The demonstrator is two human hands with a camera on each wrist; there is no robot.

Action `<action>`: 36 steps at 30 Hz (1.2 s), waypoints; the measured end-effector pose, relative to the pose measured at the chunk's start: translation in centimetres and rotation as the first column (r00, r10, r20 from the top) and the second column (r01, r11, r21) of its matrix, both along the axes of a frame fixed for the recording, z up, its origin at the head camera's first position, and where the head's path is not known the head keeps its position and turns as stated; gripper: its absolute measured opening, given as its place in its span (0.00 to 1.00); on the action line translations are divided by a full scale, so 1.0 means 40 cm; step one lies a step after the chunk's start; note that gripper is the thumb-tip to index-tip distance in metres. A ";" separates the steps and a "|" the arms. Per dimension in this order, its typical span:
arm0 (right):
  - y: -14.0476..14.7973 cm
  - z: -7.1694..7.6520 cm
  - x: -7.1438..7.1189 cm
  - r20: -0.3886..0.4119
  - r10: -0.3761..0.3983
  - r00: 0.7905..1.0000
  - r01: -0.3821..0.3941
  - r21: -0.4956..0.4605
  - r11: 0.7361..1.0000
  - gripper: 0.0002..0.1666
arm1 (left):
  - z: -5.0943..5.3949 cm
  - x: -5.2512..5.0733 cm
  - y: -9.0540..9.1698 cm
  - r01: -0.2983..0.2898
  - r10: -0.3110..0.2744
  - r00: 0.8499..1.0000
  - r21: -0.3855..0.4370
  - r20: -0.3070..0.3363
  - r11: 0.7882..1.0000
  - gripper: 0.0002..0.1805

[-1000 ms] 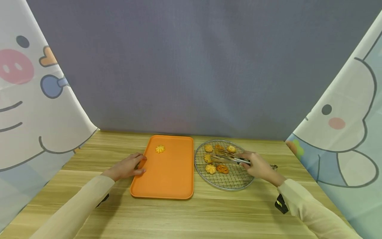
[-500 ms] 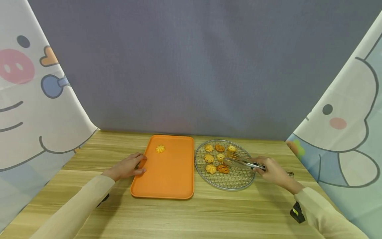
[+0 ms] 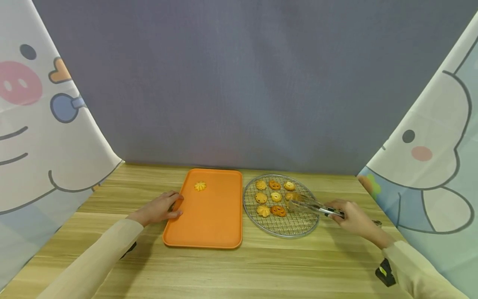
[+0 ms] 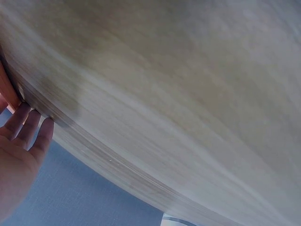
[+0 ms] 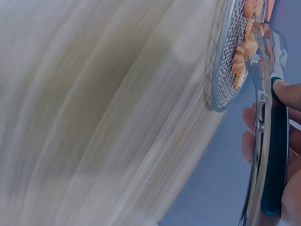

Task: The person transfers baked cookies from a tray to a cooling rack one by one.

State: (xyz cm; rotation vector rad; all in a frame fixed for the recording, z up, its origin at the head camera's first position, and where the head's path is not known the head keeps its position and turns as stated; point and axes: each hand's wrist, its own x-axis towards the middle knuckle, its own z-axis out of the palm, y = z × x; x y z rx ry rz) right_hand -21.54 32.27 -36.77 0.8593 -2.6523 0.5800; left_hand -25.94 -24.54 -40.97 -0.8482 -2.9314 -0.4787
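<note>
My left hand (image 3: 158, 207) touches the left rim of an orange tray (image 3: 218, 220); in the left wrist view its fingers (image 4: 31, 123) look fairly straight. One flower-shaped cookie (image 3: 200, 186) lies in the tray. Metal tongs (image 3: 315, 206) with dark grips are held in my right hand (image 3: 351, 216). Their ends are over the right part of a round wire rack (image 3: 287, 229), at a cookie (image 3: 290, 195) partly covered by them; whether they pinch it I cannot tell. Also on the rack are a ring-shaped cookie (image 3: 276, 197), pretzel-shaped cookies (image 3: 278, 211) and several others.
Tray and rack stand side by side on a wood-grain table (image 3: 261, 272). A grey cloth backdrop (image 3: 239, 83) rises behind the table, with cartoon-printed sheets (image 3: 429, 195) at both sides.
My right hand has drawn the tongs to the right, off the middle of the rack, so the ring-shaped cookie and the upper pretzel-shaped one now show fully. My left hand and the tray stay put.
</note>
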 end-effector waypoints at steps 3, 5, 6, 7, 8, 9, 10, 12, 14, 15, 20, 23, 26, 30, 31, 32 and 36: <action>0.002 -0.004 0.004 0.000 -0.004 1.000 0.004 0.012 1.000 0.18 | -0.001 -0.001 -0.003 -0.002 0.002 1.000 0.002 0.007 1.000 0.26; 0.003 -0.006 0.008 0.006 -0.007 1.000 0.007 0.016 1.000 0.18 | 0.000 0.000 -0.003 -0.001 0.001 1.000 0.003 0.009 1.000 0.26; 0.003 -0.008 0.009 0.008 -0.010 1.000 0.009 0.018 1.000 0.19 | 0.000 0.000 -0.003 -0.001 0.000 1.000 0.005 0.008 1.000 0.26; 0.003 -0.010 0.011 0.010 -0.010 1.000 0.010 0.018 1.000 0.19 | -0.001 -0.001 -0.003 0.000 0.000 1.000 0.006 0.007 1.000 0.26; 0.004 -0.011 0.012 0.014 -0.013 1.000 0.013 0.018 1.000 0.19 | -0.001 -0.002 -0.002 -0.001 0.001 1.000 0.007 0.006 1.000 0.26; 0.005 -0.013 0.014 0.021 -0.015 1.000 0.015 0.017 1.000 0.19 | -0.001 -0.002 -0.001 0.005 -0.005 1.000 0.006 -0.001 1.000 0.26; 0.005 -0.014 0.015 0.028 -0.021 0.999 0.020 0.017 1.000 0.19 | -0.001 -0.002 -0.001 0.003 -0.003 1.000 0.007 0.003 1.000 0.26; 0.007 -0.017 0.016 0.035 -0.026 0.999 0.025 0.020 0.999 0.19 | -0.002 -0.003 0.000 0.000 0.000 1.000 0.008 0.004 1.000 0.26; 0.009 -0.020 0.016 0.039 -0.028 0.999 0.028 0.023 0.999 0.19 | -0.003 -0.003 0.000 0.001 -0.001 1.000 0.003 0.003 1.000 0.26; 0.009 -0.022 0.015 0.039 -0.029 0.999 0.028 0.024 0.999 0.20 | -0.003 -0.003 -0.001 0.002 -0.002 1.000 0.002 0.003 1.000 0.26; 0.011 -0.023 0.012 0.027 -0.026 0.999 0.025 0.023 0.999 0.20 | -0.004 -0.003 -0.001 0.001 -0.001 1.000 0.000 -0.001 1.000 0.26; 0.010 -0.022 0.011 0.017 -0.020 1.000 0.019 0.018 1.000 0.20 | -0.003 -0.003 0.001 -0.003 0.003 1.000 0.005 0.002 1.000 0.26; 0.008 -0.019 0.013 0.022 -0.014 1.000 0.014 0.012 1.000 0.20 | -0.002 -0.001 0.000 0.000 0.000 1.000 0.001 0.002 1.000 0.26; 0.009 -0.018 0.013 0.046 -0.021 0.999 0.020 0.010 1.000 0.20 | -0.001 -0.001 -0.002 -0.003 0.003 1.000 -0.006 0.004 1.000 0.26; 0.010 -0.019 0.013 0.050 -0.023 0.998 0.022 0.011 1.000 0.20 | -0.001 -0.002 -0.002 -0.001 0.001 1.000 -0.009 0.003 1.000 0.26; 0.010 -0.019 0.012 0.053 -0.025 0.998 0.024 0.011 1.000 0.20 | -0.001 -0.002 -0.002 -0.003 0.003 1.000 -0.008 0.003 1.000 0.26; 0.009 -0.014 0.010 0.040 -0.016 0.999 0.016 0.001 1.000 0.20 | -0.003 -0.003 -0.004 -0.007 0.007 1.000 -0.005 0.008 1.000 0.26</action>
